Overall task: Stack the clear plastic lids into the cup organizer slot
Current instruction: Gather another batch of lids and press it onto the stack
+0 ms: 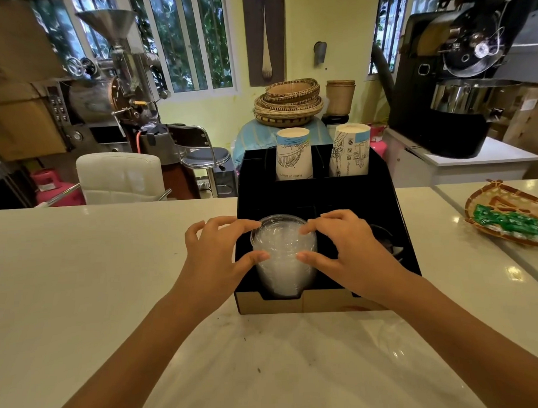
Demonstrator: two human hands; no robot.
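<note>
My left hand (216, 254) and right hand (347, 253) each pinch the stack of clear lids (283, 255) from its side, thumb and fingertips touching the rim. The stack sits in the front left slot of the black organizer (365, 197), which stands mid-counter (96, 271). Two paper cup stacks (293, 154) stand in the organizer's back slots.
</note>
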